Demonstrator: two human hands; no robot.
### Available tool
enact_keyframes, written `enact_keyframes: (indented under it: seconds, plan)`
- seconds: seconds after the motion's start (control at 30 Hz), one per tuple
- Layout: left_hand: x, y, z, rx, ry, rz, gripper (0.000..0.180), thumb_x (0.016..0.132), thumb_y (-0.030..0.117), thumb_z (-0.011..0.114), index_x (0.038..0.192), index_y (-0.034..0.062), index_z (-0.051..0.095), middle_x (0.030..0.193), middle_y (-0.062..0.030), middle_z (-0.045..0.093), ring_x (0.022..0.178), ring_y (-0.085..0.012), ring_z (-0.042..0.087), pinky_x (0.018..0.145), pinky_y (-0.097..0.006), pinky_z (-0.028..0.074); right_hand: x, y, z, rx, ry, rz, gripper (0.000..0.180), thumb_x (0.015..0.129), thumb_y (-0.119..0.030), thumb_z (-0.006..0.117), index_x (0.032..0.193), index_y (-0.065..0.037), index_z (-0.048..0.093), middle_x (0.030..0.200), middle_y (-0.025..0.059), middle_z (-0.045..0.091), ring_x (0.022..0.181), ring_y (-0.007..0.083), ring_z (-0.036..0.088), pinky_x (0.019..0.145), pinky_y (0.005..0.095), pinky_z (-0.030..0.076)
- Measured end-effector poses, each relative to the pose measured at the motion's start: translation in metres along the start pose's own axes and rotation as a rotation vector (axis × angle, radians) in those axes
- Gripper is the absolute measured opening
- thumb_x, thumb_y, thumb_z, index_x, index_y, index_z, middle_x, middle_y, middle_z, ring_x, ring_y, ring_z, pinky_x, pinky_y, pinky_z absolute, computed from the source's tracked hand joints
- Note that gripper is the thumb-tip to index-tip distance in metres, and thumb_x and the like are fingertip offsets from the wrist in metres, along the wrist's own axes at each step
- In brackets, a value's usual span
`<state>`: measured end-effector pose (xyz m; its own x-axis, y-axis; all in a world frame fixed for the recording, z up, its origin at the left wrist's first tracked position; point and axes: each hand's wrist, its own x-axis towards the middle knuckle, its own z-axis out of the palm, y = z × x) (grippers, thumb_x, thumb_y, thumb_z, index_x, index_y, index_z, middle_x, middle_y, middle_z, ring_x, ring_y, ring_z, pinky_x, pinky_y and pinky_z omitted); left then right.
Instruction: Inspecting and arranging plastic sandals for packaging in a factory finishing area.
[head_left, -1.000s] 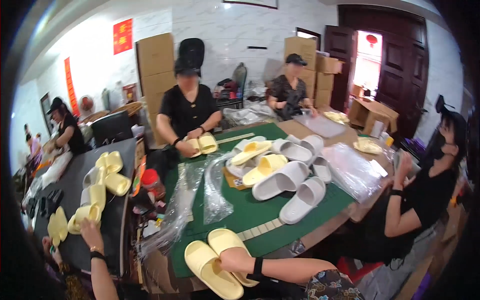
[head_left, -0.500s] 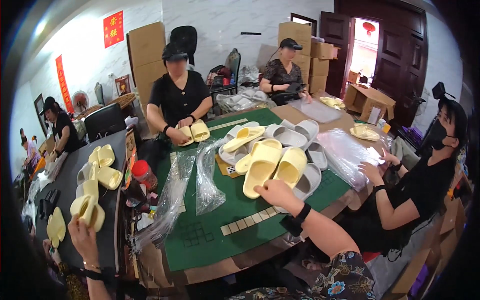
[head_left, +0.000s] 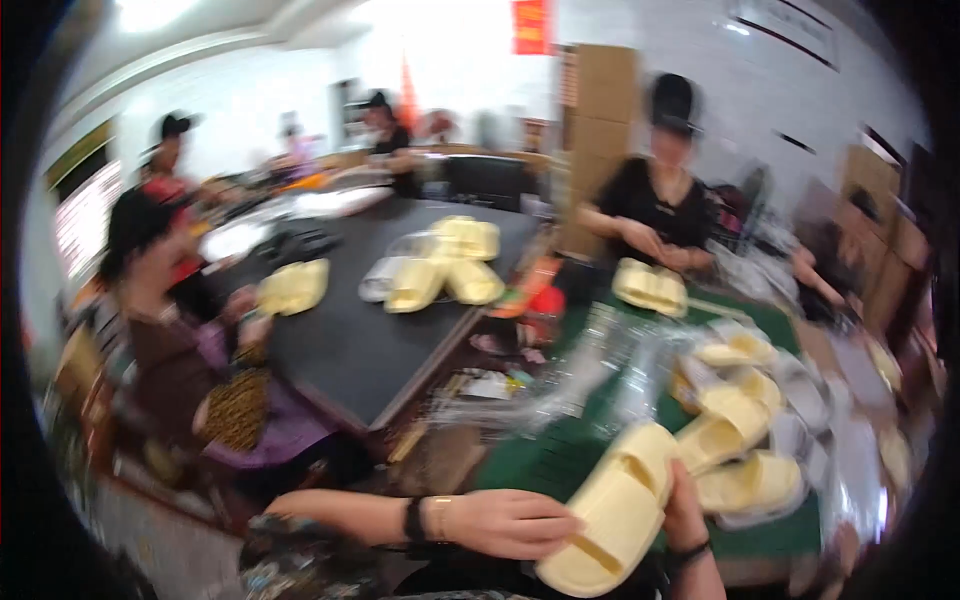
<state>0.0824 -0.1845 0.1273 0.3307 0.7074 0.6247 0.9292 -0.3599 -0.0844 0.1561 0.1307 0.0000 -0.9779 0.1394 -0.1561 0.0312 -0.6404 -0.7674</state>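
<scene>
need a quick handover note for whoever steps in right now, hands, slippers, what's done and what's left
Left hand: flat against the side of the pale yellow slipper pair, fingers spread.
Right hand: grips the same pair from its far side.
The pair is held low over the near edge of the green table, soles together.
Done: this pair is matched and in hand.
Left: loose slippers and clear bags lie on the green table. The picture is blurred, so counts are unclear.
</scene>
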Motion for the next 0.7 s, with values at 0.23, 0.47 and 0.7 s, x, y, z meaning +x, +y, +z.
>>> enact_keyframes:
  seconds: [0.23,0.47,0.7]
  plan:
    - [-0.042,0.014,0.043,-0.831,0.286,-1.033,0.049,0.094,0.023,0.054,0.136,0.0039,0.037,0.122,-0.0141,0.054,0.098,-0.0251,0.059,0.077,-0.032,0.052,-0.032,-0.031,0.012,0.028,0.195,-0.118,0.059,0.089,-0.044,0.06,0.132,-0.005,0.05,0.128,0.0144,0.056,0.113,0.0273,0.055,0.086,0.0417,0.051]
    - [-0.046,0.016,0.085,-1.374,0.444,-1.447,0.056,0.095,0.037,0.056,0.137,0.0052,0.035,0.115,-0.0044,0.053,0.09,-0.0075,0.057,0.07,-0.023,0.052,-0.018,-0.011,0.0,0.011,0.084,-0.171,0.074,0.085,-0.054,0.059,0.14,-0.009,0.038,0.139,0.0127,0.045,0.125,0.0309,0.045,0.094,0.0476,0.047]
    - [-0.05,0.012,0.079,-1.309,0.678,-1.487,0.038,0.09,0.012,0.054,0.125,0.0016,0.045,0.105,-0.0044,0.059,0.082,-0.0107,0.061,0.072,-0.025,0.053,-0.022,0.007,-0.032,0.181,0.33,-0.273,0.052,0.098,-0.043,0.036,0.131,-0.004,0.049,0.123,0.0115,0.059,0.113,0.0263,0.057,0.098,0.0431,0.045]
